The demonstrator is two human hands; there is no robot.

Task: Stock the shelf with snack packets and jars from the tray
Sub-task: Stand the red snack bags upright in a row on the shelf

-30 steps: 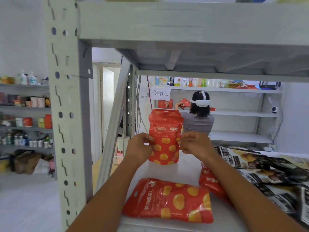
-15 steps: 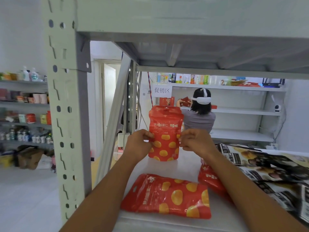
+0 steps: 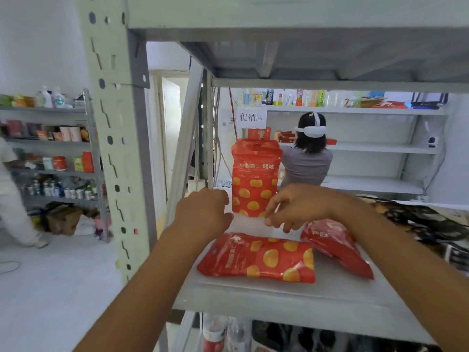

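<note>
Flanking the upright red packet (image 3: 255, 179), left hand (image 3: 203, 214) hovering loosely curled, empty, right hand (image 3: 297, 208) hanging slack-fingered, empty.

Only clearly readable bit is the sign (image 3: 253, 117) out back: 促销区. The standing packet (image 3: 256, 179) has white print across its front, right part looks like 百草味, rest too blurry. Print on the flat packet (image 3: 256, 257) is unreadable.

Three red snack packets are on the shelf board (image 3: 279, 295): an upright packet (image 3: 256, 179) at the back edge, a flat packet (image 3: 256, 257) near the front edge, and a third packet (image 3: 335, 245) lying to its right. There are two hands, the left hand (image 3: 203, 214) and the right hand (image 3: 297, 207). The dark packets (image 3: 416, 219) overlap too much to count.
</note>
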